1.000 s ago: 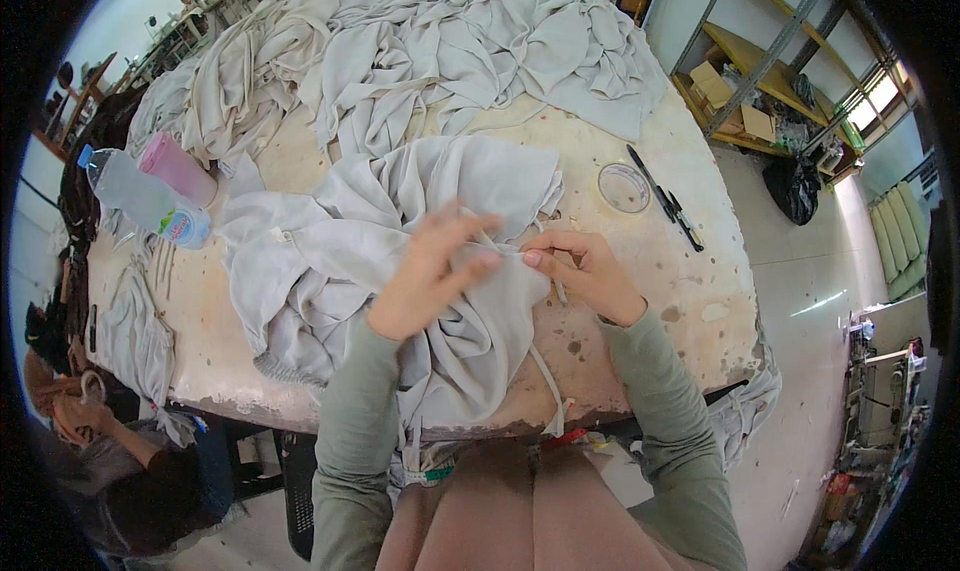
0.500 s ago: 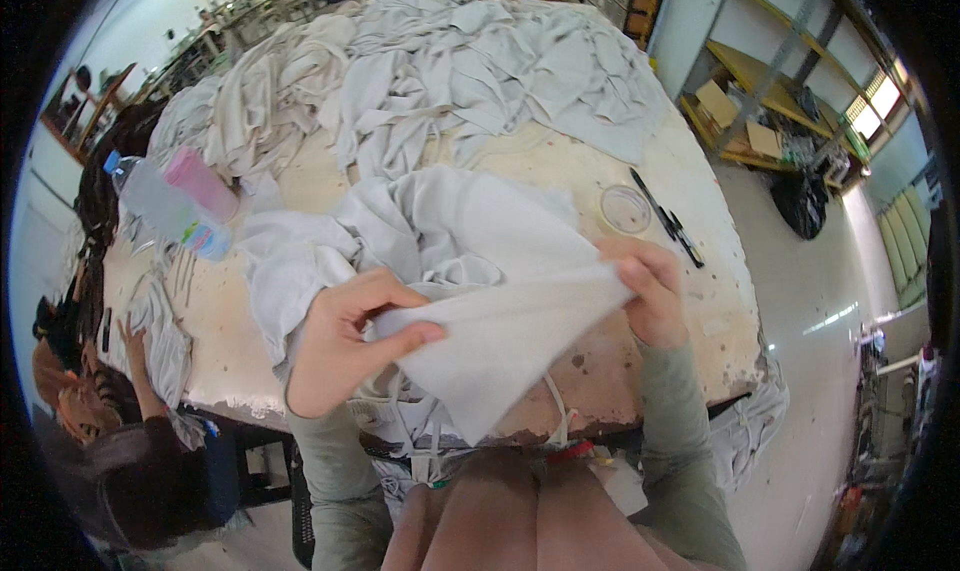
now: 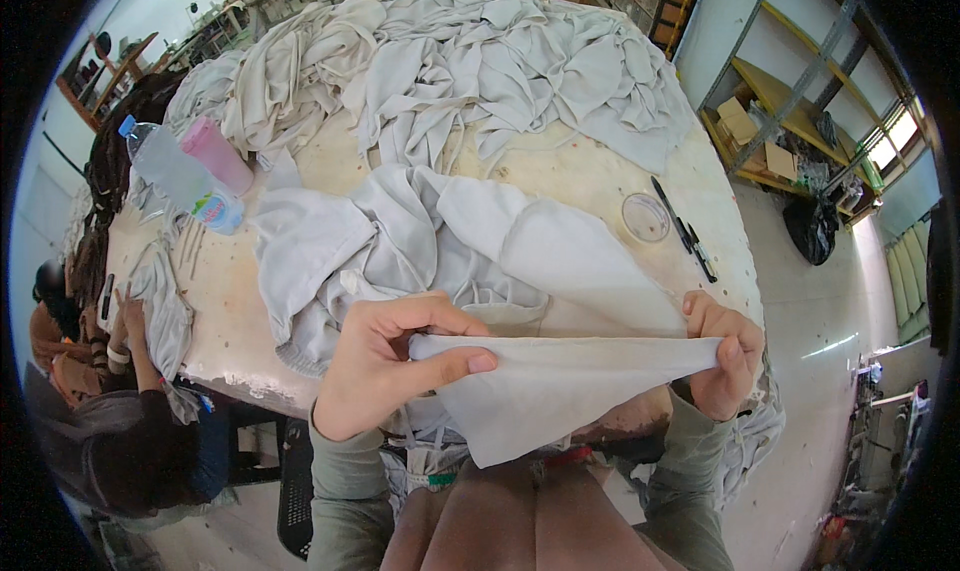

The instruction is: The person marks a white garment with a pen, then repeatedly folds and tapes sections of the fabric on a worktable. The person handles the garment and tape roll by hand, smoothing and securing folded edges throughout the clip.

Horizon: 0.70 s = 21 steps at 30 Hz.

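Note:
A light grey garment (image 3: pixel 410 226) lies rumpled on the table in front of me. One folded edge of it is stretched nearly straight between my hands, and a flap of cloth hangs below that edge over the table's near side. My left hand (image 3: pixel 395 356) pinches the left end of the edge between thumb and fingers. At the right end, my right hand (image 3: pixel 725 356) has its fingers curled round the cloth with the thumb on top. A gathered, ribbed-looking part shows at the garment's lower left.
Across the far table (image 3: pixel 330 161) lies a big heap of similar grey cloth (image 3: pixel 500 61). A clear bottle (image 3: pixel 180 171) and a pink bottle (image 3: pixel 217 156) stand at left. Right of the garment are a round clear dish (image 3: pixel 646 217) and black pens (image 3: pixel 685 229). Another person (image 3: pixel 120 431) sits at left.
My right hand has moved right and nearer to me, and my left hand slightly right. The held edge, slanted and looser before, is now longer and taut. The view has shifted slightly.

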Motion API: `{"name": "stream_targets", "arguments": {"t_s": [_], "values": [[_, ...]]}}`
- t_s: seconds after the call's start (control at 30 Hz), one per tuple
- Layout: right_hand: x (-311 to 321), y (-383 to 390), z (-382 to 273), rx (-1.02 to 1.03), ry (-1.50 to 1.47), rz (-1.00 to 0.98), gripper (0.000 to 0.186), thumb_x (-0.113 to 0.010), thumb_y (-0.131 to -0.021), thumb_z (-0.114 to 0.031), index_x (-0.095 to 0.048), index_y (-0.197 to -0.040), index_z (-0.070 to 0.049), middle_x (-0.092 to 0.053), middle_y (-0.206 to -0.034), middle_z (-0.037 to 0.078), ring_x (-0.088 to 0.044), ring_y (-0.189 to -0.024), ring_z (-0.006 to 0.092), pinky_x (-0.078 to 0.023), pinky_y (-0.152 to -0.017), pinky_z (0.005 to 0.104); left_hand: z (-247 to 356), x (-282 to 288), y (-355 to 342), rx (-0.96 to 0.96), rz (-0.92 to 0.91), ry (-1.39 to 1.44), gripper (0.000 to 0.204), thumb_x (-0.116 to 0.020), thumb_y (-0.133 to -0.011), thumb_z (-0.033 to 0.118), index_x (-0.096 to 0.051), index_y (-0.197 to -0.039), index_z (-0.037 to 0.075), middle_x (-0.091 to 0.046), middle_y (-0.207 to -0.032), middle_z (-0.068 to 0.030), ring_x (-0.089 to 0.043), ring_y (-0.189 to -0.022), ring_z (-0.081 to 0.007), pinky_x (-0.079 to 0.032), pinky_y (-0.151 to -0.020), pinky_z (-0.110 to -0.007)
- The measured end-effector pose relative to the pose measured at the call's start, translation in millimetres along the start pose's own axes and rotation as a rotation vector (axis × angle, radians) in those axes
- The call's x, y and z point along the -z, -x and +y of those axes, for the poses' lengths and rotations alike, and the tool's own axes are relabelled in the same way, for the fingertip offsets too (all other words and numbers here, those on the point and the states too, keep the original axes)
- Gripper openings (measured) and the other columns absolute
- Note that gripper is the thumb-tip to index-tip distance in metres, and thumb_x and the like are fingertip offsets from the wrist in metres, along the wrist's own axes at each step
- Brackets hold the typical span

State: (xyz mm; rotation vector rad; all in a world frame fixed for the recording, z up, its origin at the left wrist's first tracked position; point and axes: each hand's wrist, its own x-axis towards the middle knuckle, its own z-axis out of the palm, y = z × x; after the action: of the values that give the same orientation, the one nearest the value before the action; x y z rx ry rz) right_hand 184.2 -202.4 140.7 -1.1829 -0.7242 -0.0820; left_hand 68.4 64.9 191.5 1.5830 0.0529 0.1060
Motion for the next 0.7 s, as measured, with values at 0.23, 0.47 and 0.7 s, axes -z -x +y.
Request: {"name": "stream_targets", "arguments": {"t_s": [0.23, 0.47, 0.7], "values": [[0, 3, 1, -0.016, 0.065, -0.002, 0.035, -0.062, -0.082, -0.03, -0.051, -0.062, -0.002, -0.046, -0.06, 0.003, -0.038, -0.058, 0.0173, -0.032, -0.071, 0.0362, -7, -1, 0, 0.02, -0.025, 0.03, 0.015, -0.07, -0.077, 0.003, -0.069, -0.09, -0.004, -0.065, -0.079, -0.0059, -0.055, -0.072, -0.0083, -0.041, -0.065, -0.022], [35, -42, 77, 0.06, 1.002, -0.029, 0.021, -0.061, -0.083, -0.015, -0.063, -0.103, -0.006, -0.06, -0.092, 0.009, -0.056, -0.09, 0.0241, -0.041, -0.082, 0.031, -53, -4, -43, 0.039, 0.033, -0.186, 0.019, -0.062, -0.084, 0.011, -0.066, -0.093, -0.005, -0.066, -0.079, -0.0067, -0.057, -0.075, -0.0096, -0.045, -0.07, -0.023], [63, -41, 144, 0.134, 1.488, -0.167, 0.026, -0.053, -0.089, -0.021, -0.058, -0.108, -0.005, -0.059, -0.098, 0.013, -0.054, -0.098, 0.0277, -0.039, -0.09, 0.0354, -125, 2, -83, -0.123, 0.189, -0.798, 0.03, -0.062, -0.082, 0.013, -0.061, -0.11, 0.005, -0.056, -0.113, -0.0166, -0.054, -0.1, -0.0205, -0.04, -0.087, -0.034]]}}
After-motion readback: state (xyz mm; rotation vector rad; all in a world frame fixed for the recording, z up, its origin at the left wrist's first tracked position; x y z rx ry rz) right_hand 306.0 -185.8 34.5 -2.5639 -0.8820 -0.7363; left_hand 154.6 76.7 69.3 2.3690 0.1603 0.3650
